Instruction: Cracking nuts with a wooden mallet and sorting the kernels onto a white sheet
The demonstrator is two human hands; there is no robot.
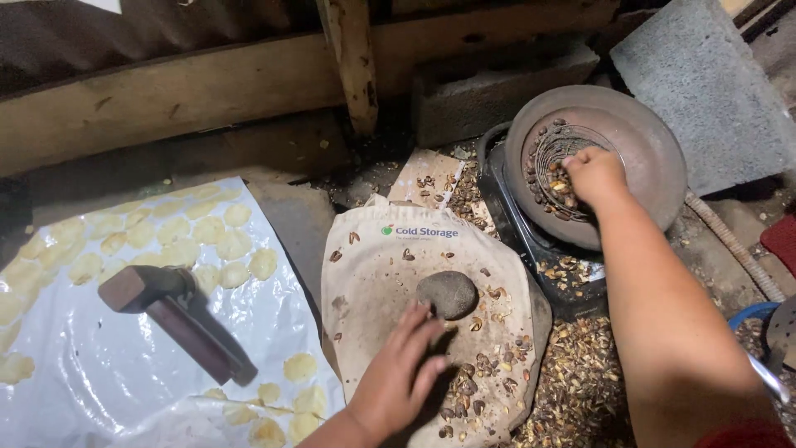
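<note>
My right hand (594,174) reaches into a round grey pan (647,149) and closes its fingers on small dark nuts (550,192) lying on a wire rack inside it. My left hand (402,373) rests flat, fingers spread, on a beige cloth bag (390,274) on the ground, just below a round grey stone (448,294). Broken shell bits (489,365) lie scattered on the bag to the right of that hand.
A heavy brown hammer (178,319) lies on a white plastic sheet (108,373) at the left, among several flat pale yellow discs (224,245). A shell heap (580,382) covers the ground at lower right. Concrete blocks (705,83) and wooden beams stand behind.
</note>
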